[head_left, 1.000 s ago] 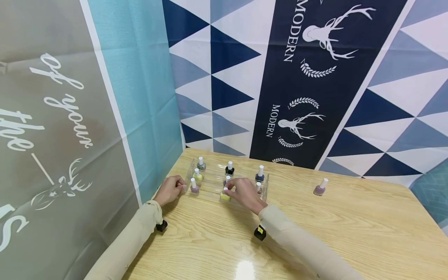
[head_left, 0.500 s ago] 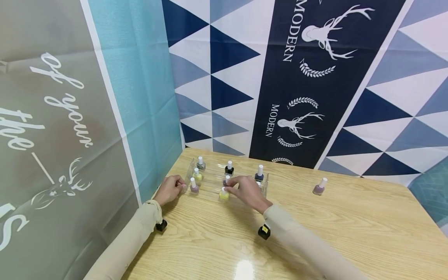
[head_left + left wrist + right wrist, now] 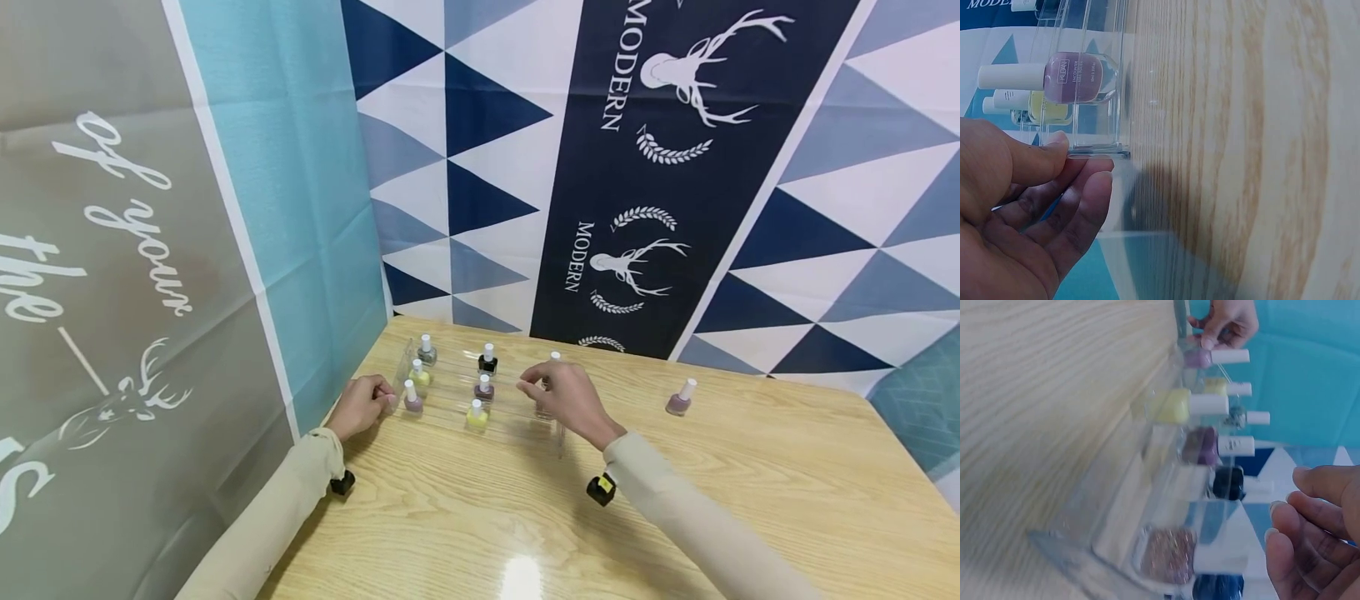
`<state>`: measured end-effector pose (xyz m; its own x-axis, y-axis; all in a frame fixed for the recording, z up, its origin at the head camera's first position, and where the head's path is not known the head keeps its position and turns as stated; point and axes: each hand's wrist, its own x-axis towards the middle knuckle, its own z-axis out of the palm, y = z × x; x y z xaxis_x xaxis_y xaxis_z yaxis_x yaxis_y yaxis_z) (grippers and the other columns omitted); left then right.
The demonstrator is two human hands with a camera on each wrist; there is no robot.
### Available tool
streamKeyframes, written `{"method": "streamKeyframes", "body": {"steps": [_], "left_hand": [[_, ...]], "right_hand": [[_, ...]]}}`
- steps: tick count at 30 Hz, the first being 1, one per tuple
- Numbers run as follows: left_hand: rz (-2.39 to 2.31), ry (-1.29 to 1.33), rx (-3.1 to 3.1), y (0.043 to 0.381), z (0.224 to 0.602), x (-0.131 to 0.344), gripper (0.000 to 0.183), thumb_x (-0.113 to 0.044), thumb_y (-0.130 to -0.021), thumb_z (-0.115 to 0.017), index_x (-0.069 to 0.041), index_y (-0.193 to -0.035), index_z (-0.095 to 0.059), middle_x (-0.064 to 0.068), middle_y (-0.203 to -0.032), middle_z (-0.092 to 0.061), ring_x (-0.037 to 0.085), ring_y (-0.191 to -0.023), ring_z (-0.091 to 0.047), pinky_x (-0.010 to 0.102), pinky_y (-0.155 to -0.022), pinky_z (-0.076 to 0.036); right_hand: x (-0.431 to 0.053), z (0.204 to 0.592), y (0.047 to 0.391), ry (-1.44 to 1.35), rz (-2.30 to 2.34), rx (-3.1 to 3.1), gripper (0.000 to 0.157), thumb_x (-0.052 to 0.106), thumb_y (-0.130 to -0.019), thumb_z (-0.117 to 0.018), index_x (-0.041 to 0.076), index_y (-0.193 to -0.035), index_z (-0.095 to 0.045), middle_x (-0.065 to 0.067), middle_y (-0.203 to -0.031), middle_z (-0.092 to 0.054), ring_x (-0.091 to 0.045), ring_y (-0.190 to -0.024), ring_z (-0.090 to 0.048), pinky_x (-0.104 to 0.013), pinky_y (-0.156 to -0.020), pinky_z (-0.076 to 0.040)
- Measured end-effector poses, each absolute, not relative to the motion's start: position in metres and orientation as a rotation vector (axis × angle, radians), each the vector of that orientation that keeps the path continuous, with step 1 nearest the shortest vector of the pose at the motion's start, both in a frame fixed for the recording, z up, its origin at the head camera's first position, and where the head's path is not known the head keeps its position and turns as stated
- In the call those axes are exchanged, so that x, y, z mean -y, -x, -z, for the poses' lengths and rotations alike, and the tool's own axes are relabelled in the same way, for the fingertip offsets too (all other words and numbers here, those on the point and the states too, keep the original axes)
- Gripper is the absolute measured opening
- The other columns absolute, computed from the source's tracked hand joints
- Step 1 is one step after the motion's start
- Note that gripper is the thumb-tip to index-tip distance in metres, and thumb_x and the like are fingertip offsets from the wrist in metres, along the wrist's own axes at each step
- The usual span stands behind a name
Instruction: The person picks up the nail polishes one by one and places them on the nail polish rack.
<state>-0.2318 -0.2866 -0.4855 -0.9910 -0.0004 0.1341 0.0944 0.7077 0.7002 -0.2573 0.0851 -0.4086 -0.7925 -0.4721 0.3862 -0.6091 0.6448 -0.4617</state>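
Note:
A clear tiered rack (image 3: pixel 442 422) holds several white-capped nail polish bottles. My left hand (image 3: pixel 362 406) pinches the rack's left end panel (image 3: pixel 1099 152) between thumb and fingers, beside a mauve bottle (image 3: pixel 1075 78). My right hand (image 3: pixel 566 398), holding nothing, hovers over the rack's right end with fingers loosely bent. In the middle column stand a yellow bottle (image 3: pixel 476 417) in front, a dark purple one (image 3: pixel 484 390) behind it and a black one (image 3: pixel 487 363) at the back. In the right wrist view, a glittery bottle (image 3: pixel 1168 553) and a blue bottle (image 3: pixel 1218 587) stand near that hand.
A single mauve bottle (image 3: pixel 678 403) stands on the wooden table (image 3: pixel 450 517), right of the rack. At the rack's left are a pale yellow bottle (image 3: pixel 419 377) and a silvery-grey one (image 3: pixel 427 354). Patterned cloth (image 3: pixel 487 108) hangs behind the table.
My right hand has let go of the front yellow bottle's cap and moved right, over the rack's right end. My left hand keeps its grip on the rack.

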Motion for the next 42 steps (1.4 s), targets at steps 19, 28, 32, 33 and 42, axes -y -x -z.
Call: {"method": "streamKeyframes", "body": {"steps": [19,28,32,33,42], "left_hand": [[1.155,0.080,2.791,0.230,0.483,0.290,0.006,-0.004,-0.098,-0.070,-0.001,-0.093,-0.072,0.003,-0.074,-0.060,0.016,-0.062,-0.053,0.033,-0.060,-0.046],[1.152,0.067,2.794,0.230,0.482,0.288,0.006,-0.003,-0.098,-0.069,-0.001,-0.093,-0.071,0.002,-0.074,-0.060,0.016,-0.063,-0.055,0.033,-0.058,-0.047],[1.137,0.082,2.795,0.229,0.483,0.288,0.006,-0.003,-0.097,-0.069,-0.001,-0.092,-0.071,0.002,-0.074,-0.060,0.016,-0.064,-0.054,0.033,-0.060,-0.046],[1.137,0.083,2.794,0.230,0.483,0.288,0.006,-0.003,-0.097,-0.069,-0.001,-0.092,-0.071,0.002,-0.074,-0.060,0.016,-0.065,-0.054,0.033,-0.061,-0.046],[1.140,0.076,2.797,0.230,0.482,0.286,0.006,-0.002,-0.097,-0.069,-0.001,-0.092,-0.071,0.002,-0.074,-0.060,0.016,-0.064,-0.055,0.032,-0.059,-0.047]], "right_hand": [[-0.158,0.400,0.265,-0.699,-0.815,2.637,0.013,0.020,-0.096,-0.076,0.010,-0.100,-0.080,-0.005,-0.095,-0.078,-0.006,-0.050,-0.059,-0.028,-0.052,-0.045],[-0.200,0.399,0.272,-0.572,-0.786,2.684,0.021,0.024,-0.098,-0.073,0.005,-0.104,-0.078,-0.012,-0.098,-0.077,-0.015,-0.056,-0.066,-0.030,-0.052,-0.048],[-0.222,0.399,0.273,-0.529,-0.765,2.691,0.021,0.023,-0.098,-0.072,0.003,-0.104,-0.078,-0.013,-0.098,-0.077,-0.016,-0.057,-0.067,-0.029,-0.054,-0.049],[-0.227,0.400,0.274,-0.517,-0.766,2.690,0.021,0.022,-0.099,-0.072,0.003,-0.104,-0.078,-0.013,-0.097,-0.077,-0.016,-0.057,-0.067,-0.028,-0.053,-0.049],[-0.271,0.405,0.280,-0.427,-0.675,2.672,0.022,0.022,-0.098,-0.072,0.001,-0.103,-0.078,-0.013,-0.090,-0.077,-0.011,-0.056,-0.064,-0.036,-0.060,-0.050]]}}
